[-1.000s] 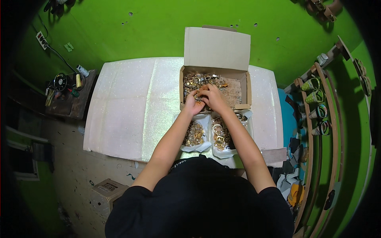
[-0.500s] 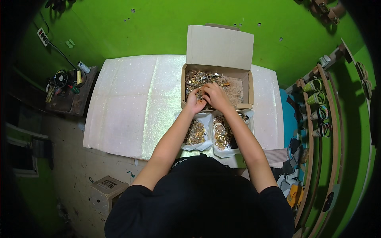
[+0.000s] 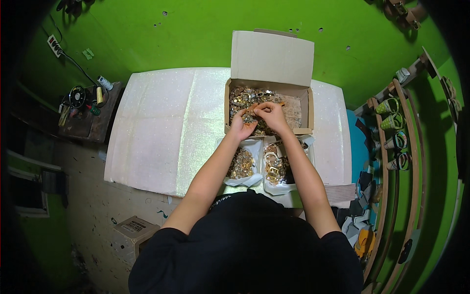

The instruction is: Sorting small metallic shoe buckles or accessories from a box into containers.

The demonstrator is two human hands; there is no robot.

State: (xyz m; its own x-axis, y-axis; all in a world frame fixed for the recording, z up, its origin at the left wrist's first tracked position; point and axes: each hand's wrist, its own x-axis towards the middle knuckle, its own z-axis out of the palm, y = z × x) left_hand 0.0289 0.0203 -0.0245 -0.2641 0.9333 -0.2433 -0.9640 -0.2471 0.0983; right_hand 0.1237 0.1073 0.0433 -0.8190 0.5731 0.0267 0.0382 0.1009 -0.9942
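Both hands are over an open cardboard box (image 3: 307, 110) holding a heap of small gold and silver metal pieces (image 3: 251, 94). My left hand (image 3: 242, 127) is cupped palm up at the box's near left, with small metal pieces lying in it. Just beside it, my right hand (image 3: 272, 117) is closed in a pinch by the left fingertips; what it pinches is too small to make out. Below the box stand two lined white trays. Small metal pieces (image 3: 241, 164) fill the left one; larger buckles and rings (image 3: 276, 165) lie in the right one, partly behind my right forearm.
The box and trays are on a shimmering white table (image 3: 147, 127) against a green wall. A small dark stand (image 3: 88, 120) with thread spools is at the left. A wooden rack (image 3: 384, 196) with sandals stands at the right, and a closed carton (image 3: 133, 230) on the floor.
My right hand has shifted slightly right and turned, its fingers now pinched at the left fingertips. My left hand stays cupped in nearly the same place. The view has shifted a little.
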